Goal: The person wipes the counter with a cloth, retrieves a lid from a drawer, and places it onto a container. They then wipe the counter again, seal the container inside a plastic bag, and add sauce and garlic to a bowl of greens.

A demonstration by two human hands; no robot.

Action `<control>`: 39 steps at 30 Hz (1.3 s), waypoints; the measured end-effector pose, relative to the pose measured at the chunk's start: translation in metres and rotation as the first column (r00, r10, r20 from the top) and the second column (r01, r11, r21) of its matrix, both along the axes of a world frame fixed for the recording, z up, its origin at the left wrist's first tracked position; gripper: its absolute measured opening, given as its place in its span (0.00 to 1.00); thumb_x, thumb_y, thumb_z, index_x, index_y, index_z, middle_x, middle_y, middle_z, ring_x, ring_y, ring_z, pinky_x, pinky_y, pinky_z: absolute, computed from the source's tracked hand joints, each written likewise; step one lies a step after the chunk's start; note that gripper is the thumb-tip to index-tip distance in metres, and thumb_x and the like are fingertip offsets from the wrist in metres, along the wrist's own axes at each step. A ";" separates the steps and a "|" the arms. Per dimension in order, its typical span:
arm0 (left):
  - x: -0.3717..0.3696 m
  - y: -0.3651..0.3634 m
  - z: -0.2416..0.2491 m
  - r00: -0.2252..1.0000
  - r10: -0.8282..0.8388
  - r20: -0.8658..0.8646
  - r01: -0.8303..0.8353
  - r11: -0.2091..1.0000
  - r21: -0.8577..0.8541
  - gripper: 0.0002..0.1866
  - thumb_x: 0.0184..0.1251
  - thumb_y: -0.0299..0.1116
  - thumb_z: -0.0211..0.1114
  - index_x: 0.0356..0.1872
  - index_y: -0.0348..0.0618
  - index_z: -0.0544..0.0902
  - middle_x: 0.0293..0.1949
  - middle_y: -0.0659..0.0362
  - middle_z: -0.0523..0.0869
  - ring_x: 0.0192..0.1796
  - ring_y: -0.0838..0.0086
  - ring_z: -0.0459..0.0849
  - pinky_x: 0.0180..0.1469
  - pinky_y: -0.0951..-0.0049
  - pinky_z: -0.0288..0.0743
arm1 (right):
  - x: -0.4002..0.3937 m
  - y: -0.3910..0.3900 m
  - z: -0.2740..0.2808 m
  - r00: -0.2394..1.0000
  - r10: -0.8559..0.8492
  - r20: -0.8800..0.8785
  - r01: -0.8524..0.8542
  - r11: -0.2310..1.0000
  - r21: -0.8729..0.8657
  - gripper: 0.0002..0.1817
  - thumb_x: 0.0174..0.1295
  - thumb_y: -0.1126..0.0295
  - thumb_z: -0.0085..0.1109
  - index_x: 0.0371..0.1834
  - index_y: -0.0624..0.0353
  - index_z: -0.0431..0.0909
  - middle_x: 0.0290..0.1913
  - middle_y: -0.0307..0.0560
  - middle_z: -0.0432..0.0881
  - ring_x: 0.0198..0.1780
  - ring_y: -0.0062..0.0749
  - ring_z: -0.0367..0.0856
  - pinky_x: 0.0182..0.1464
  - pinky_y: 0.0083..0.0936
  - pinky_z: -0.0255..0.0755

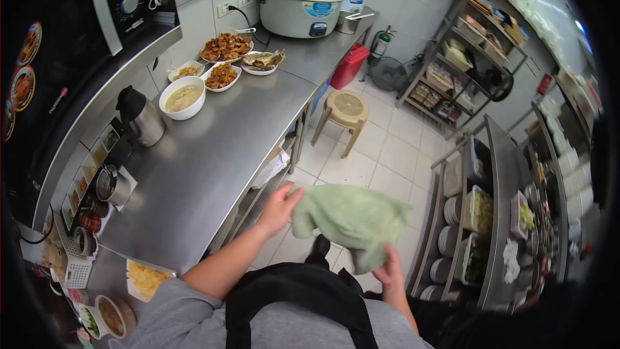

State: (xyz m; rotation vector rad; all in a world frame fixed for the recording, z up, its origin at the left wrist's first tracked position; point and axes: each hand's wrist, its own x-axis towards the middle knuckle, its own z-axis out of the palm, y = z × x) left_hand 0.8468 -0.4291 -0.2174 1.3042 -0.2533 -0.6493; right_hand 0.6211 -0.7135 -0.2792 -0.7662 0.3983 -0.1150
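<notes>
A light green cloth hangs between my two hands in front of my body, above the tiled floor. My left hand pinches its upper left corner, close to the front edge of the steel counter. Lower on the right, my right hand grips the cloth's bottom right part. The cloth is spread and somewhat crumpled, its right edge slightly blurred. Both sets of fingers are closed and partly hidden by the fabric.
On the counter stand a white soup bowl, plates of fried food, a steel pitcher and a large rice cooker. A beige stool is on the floor ahead. Shelves with stacked plates line the right.
</notes>
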 end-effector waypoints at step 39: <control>0.663 -0.350 -0.047 0.611 -0.515 0.601 -0.501 0.336 0.797 0.37 0.70 0.55 0.56 0.77 0.55 0.60 0.79 0.48 0.52 0.79 0.49 0.50 0.75 0.38 0.39 | 0.901 -0.431 -0.009 0.828 0.294 -0.477 -0.434 0.875 -0.214 0.18 0.73 0.56 0.49 0.59 0.55 0.69 0.48 0.50 0.82 0.43 0.33 0.80 0.44 0.30 0.74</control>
